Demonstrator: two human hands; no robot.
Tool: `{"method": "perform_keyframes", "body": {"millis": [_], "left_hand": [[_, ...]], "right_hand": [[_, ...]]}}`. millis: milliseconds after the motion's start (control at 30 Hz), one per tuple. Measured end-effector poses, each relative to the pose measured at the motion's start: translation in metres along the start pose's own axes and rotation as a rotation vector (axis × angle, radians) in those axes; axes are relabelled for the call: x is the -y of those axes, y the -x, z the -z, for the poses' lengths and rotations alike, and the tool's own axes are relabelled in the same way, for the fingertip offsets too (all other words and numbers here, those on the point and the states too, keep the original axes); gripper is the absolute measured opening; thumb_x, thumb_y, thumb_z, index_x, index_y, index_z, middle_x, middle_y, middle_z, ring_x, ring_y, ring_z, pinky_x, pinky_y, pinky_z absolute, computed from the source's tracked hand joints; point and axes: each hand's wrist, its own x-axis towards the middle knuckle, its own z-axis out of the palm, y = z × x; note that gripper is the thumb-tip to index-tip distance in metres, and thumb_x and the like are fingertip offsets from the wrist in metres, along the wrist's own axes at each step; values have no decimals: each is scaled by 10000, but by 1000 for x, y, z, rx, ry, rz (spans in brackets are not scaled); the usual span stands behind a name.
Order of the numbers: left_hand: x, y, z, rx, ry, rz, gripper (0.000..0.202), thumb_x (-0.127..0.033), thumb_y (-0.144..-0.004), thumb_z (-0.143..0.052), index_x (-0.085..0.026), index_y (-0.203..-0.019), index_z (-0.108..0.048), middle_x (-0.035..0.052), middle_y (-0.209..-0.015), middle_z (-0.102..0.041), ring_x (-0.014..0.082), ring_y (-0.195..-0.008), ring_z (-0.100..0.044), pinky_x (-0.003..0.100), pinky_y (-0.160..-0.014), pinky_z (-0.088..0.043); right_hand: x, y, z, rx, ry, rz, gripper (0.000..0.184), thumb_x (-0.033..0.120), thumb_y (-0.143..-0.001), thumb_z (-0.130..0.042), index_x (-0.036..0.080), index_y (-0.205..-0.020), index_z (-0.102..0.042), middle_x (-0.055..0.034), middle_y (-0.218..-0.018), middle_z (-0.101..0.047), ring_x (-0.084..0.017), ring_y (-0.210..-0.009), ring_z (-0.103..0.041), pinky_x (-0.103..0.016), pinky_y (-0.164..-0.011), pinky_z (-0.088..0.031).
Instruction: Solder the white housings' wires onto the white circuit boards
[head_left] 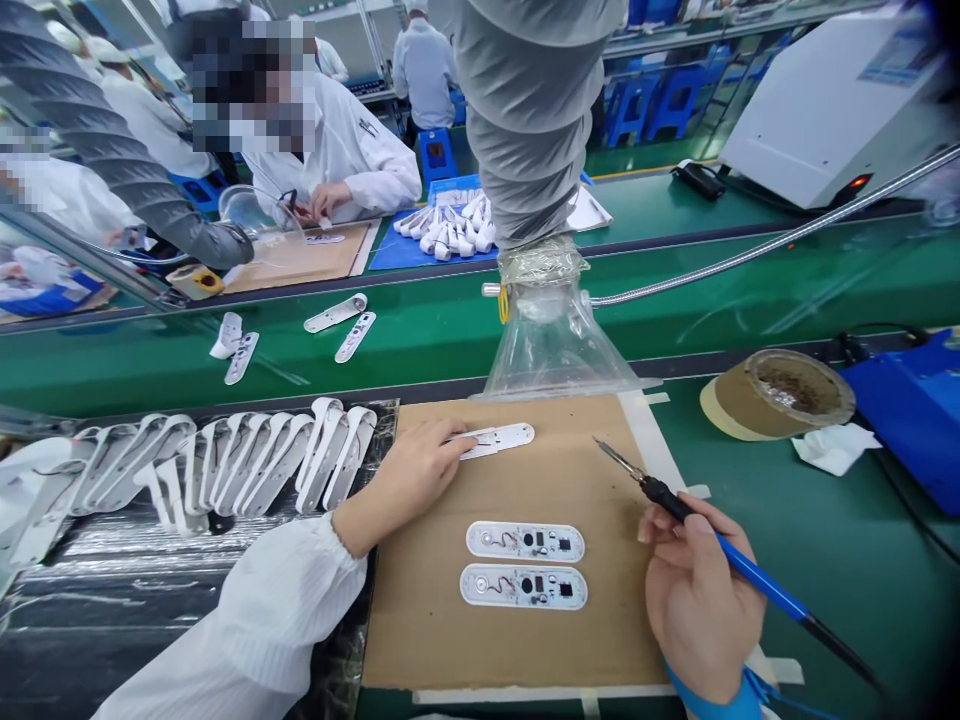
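Note:
My left hand grips the near end of a long white plastic part at the top of a cardboard sheet. Its fingers cover that end, so the exact hold is partly hidden. A soldering iron with a blue handle rests in my right hand, its bare tip pointing up and left over the cardboard, apart from any part. Between my hands lie two white oval circuit boards, an upper one and a lower one, both showing black components and thin wires.
Several curved white housings stand in a row on the left. A clear fume hood hangs from a grey duct beyond the cardboard. A tape roll, white tissue and blue box sit right. A co-worker sits opposite.

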Motion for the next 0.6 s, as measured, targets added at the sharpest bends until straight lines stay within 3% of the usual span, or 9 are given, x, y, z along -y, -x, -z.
{"method": "perform_keyframes", "body": {"millis": [133,300,467,600], "left_hand": [[-3,-10,-4,45,-31,-31,373,-75,-1030,-483,-219,-1241,-755,131,-1247,-750,288,-1098,-728,480,-947,-612],[-4,-14,-10,17,-2,-13,293,-101,-1068,-483,-208,-1125,-749,129,-1178,-754,280,-1080,-721,438,-916,-594],[-2,-15,-11,22,-5,-25,253,-97,-1071,-457,-201,-1092,-687,132,-1188,-732,283,-1082,-689,459,-962,-567],[-4,-16,-12,8,156,122,213,-143,-1066,-437,-216,-1052,-636,115,-1171,-722,284,-1128,-664,479,-1037,-547]], "right_hand": [[0,0,1,4,-8,-16,193,387,-969,-779,216,-1054,-748,-23,-878,-722,-173,-758,-647,-356,-698,-507],[-1,-1,1,-9,-24,-31,207,400,-960,-788,217,-1050,-751,-26,-861,-717,-176,-749,-641,-356,-684,-518],[-2,1,0,27,13,2,219,421,-981,-771,225,-1073,-741,-20,-848,-716,-176,-726,-654,-360,-680,-538],[0,8,2,126,135,46,265,445,-1047,-691,234,-1203,-721,-38,-892,-763,-182,-728,-677,-387,-721,-565]]}}
